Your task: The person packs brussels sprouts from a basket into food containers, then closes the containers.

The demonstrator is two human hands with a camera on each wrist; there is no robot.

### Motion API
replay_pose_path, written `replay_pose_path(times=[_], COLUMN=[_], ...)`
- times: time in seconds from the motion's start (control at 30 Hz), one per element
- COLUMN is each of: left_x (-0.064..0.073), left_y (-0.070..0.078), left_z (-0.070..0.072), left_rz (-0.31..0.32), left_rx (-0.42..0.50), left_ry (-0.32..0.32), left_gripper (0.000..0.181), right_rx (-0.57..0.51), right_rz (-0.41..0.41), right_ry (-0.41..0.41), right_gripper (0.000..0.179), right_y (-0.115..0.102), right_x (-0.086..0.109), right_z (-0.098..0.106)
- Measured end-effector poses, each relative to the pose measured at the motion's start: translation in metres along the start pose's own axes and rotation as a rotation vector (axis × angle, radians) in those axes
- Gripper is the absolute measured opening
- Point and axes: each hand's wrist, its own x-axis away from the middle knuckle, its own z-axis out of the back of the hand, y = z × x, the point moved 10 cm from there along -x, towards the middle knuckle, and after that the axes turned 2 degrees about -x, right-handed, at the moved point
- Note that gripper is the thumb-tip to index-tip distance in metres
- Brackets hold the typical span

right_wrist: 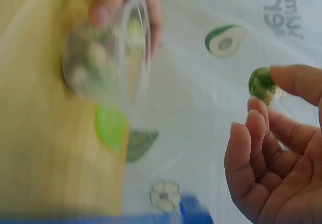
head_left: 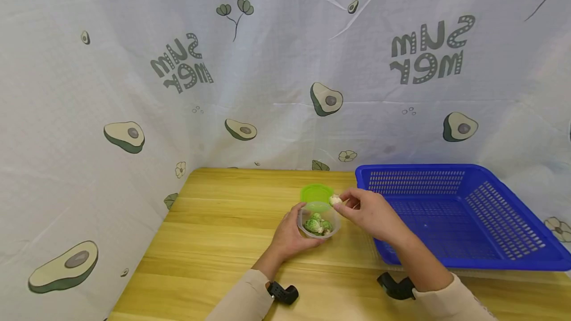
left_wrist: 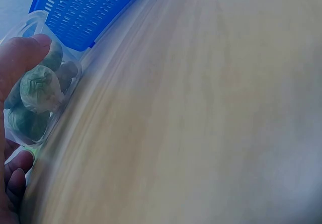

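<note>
My left hand (head_left: 289, 237) holds a clear round plastic tub (head_left: 333, 214) by its side, thumb and fingers around it. Inside lie several green Brussels sprouts (head_left: 314, 224), seen through the wall in the left wrist view. Just above the tub's right rim, my right hand (head_left: 373, 213) pinches one more Brussels sprout (right_wrist: 261, 85) between thumb and fingertips. In the head view that sprout shows its pale cut end. A bright green lid (head_left: 316, 192) lies on the table behind the tub, partly hidden by it.
A large blue perforated basket (head_left: 441, 264) stands on the right of the wooden table (head_left: 214, 232), close to my right forearm. White cloth printed with avocados (head_left: 326, 99) hangs behind and along the left side. Black bands (head_left: 283, 293) sit on both wrists.
</note>
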Motion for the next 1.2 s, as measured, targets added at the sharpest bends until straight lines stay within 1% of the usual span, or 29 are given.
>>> replay_pose_path(times=[0.13, 0.23, 0.27, 0.33, 0.4, 0.47, 0.6, 0.77, 0.87, 1.2], left_x=[0.0, -0.001, -0.001, -0.001, -0.001, -0.001, -0.001, -0.001, -0.001, 0.0], left_y=[0.001, 0.001, 0.001, 0.001, 0.0, -0.002, -0.002, 0.0, 0.0, 0.0], left_z=[0.0, -0.001, -0.001, -0.002, -0.002, -0.002, -0.001, -0.001, -0.001, -0.001], left_rz=[-0.002, -0.007, -0.007, -0.004, 0.003, 0.016, 0.017, 0.003, -0.002, 0.002], left_rx=[-0.007, -0.017, -0.014, -0.019, -0.027, -0.033, -0.034, -0.011, -0.019, -0.03], left_ry=[0.001, -0.003, -0.006, -0.008, -0.009, -0.008, 0.001, 0.004, 0.004, 0.004], left_gripper=[0.104, 0.104, 0.103, 0.103, 0.103, 0.103, 0.104, 0.105, 0.105, 0.104], right_rx=[-0.054, -0.104, -0.095, -0.04, 0.046, 0.136, 0.2, 0.207, 0.208, 0.202], right_rz=[-0.04, -0.086, -0.092, -0.092, -0.088, -0.073, -0.063, -0.058, -0.051, -0.041], right_ry=[0.007, 0.022, 0.041, 0.094, 0.151, 0.205, 0.268, 0.307, 0.318, 0.331], right_gripper=[0.031, 0.031, 0.031, 0.03, 0.03, 0.03, 0.031, 0.031, 0.031, 0.03], right_y=[0.0, 0.006, 0.009, 0.013, 0.018, 0.022, 0.029, 0.035, 0.037, 0.037], right_x=[0.004, 0.003, 0.002, -0.001, -0.004, -0.006, -0.008, -0.01, -0.01, -0.011], right_z=[-0.025, -0.044, -0.049, -0.056, -0.061, -0.064, -0.067, -0.067, -0.066, -0.065])
